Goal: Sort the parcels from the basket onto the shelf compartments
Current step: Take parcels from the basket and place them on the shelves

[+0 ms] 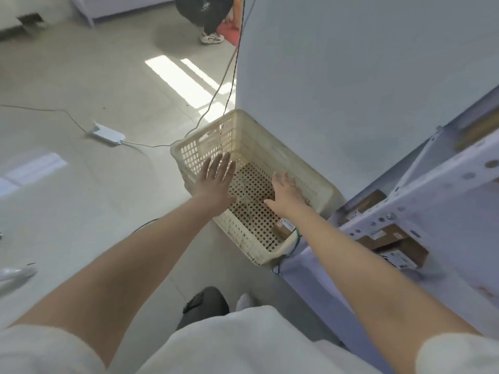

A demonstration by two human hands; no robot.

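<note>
Now both my hands hang spread and empty over the basket (pixel 272 255): left hand (pixel 216 177), right hand (pixel 286 194). One parcel (pixel 284 228) lies in its near corner; the shelf (pixel 442 190) carries about three more.

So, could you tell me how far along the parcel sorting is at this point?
Nearly finished. Brown parcels already sit in the shelf compartments. The basket holds just one small parcel, in its near corner. Both the left hand and right hand are open and empty over the basket; that parcel remains to be shelved.
</note>
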